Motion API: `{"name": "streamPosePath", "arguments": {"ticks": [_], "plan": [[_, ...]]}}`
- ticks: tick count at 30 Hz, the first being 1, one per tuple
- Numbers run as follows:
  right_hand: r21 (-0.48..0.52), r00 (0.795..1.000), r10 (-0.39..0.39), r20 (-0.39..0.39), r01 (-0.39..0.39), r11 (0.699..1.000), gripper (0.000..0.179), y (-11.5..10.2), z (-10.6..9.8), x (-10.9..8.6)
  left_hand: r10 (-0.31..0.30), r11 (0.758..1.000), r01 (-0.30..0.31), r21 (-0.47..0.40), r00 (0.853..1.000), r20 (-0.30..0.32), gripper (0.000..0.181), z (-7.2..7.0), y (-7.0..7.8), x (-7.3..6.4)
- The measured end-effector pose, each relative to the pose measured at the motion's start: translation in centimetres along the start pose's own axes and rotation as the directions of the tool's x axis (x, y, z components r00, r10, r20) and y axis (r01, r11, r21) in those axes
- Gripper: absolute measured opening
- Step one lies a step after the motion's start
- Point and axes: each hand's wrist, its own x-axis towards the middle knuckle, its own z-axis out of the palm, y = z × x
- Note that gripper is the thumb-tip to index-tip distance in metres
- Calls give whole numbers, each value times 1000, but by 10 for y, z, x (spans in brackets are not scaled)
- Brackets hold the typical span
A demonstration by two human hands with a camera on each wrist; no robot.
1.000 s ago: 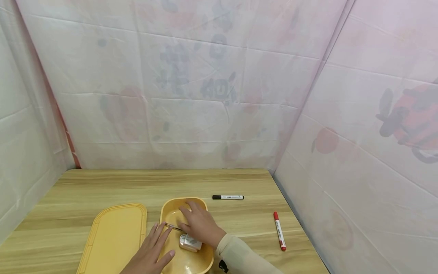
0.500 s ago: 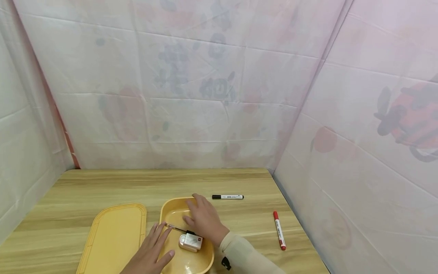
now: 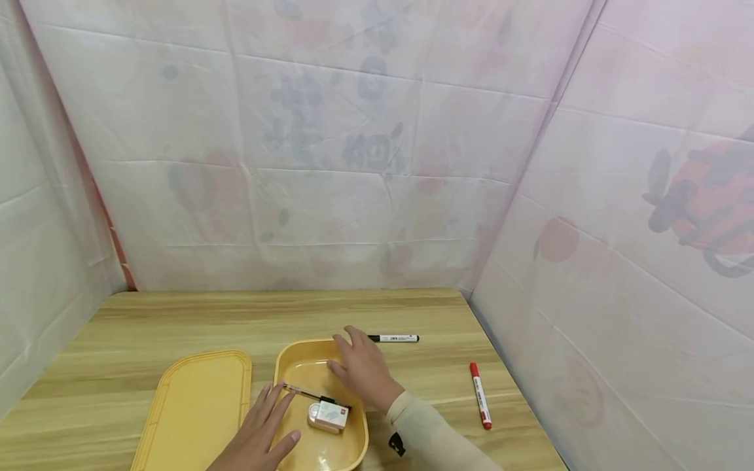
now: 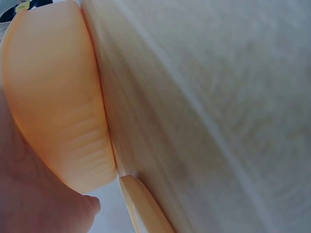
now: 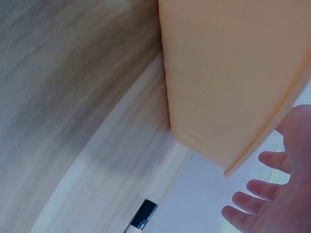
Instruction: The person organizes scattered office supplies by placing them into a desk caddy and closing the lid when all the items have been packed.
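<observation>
A yellow plastic box (image 3: 321, 450) stands uncovered on the table. Inside it lie a slim pen (image 3: 305, 392) with a black cap and a small white carton (image 3: 332, 413) on top of a rounded, pale orange item of unclear kind. My left hand (image 3: 259, 425) rests on the box's left rim with its fingers extended, gripping nothing. Over the far right rim is my right hand (image 3: 366, 374), fingers spread and loosely bent, holding nothing. The right wrist view shows those fingertips (image 5: 235, 216) apart from the box wall. A black marker (image 3: 399, 338) lies just past the right fingertips, its cap end partly covered.
Left of the box lies a flat yellow lid (image 3: 194, 415). A red marker (image 3: 480, 396) is near the table's right edge. White printed sheets (image 3: 330, 144) wall in the wooden table (image 3: 424, 386) at the back and sides. A black buckle (image 3: 397, 445) hangs by the right sleeve.
My right hand has let go of the pen and risen away from it, moving right and back over the rim. The carton and pen cap now show. My left hand has stayed put.
</observation>
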Motion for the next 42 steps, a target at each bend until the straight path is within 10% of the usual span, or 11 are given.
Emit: {"name": "streamPosePath", "arguments": {"ticks": [42], "plan": [[91, 964, 251, 82, -258, 962, 49, 64, 21, 2, -6, 999, 7, 43, 1000, -8, 69, 0, -3, 1]]}}
